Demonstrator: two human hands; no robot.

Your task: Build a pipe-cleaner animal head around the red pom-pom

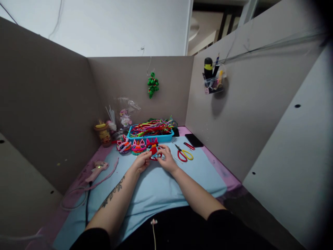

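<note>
Between my two hands is a small red and light-blue craft piece point(153, 150), apparently made of fuzzy stems. My left hand point(142, 161) pinches its left side, fingers closed. On the other side my right hand point(167, 159) has thumb and fingertips bent against it. Just behind the hands stand three colourful eared figures: a lilac and orange one point(124, 146), a pink and orange one point(138, 147), and a red and blue one point(152, 142), partly hidden. Scissors with one red and one yellow handle point(184, 155) lie right of my right hand.
A blue tray point(161, 138) full of coloured fuzzy stems stands at the back. A pink glue gun point(97, 170) with its cord lies left. At right are a red cutter point(189, 146) and a black phone point(194, 140). Grey panels point(140, 90) enclose the table.
</note>
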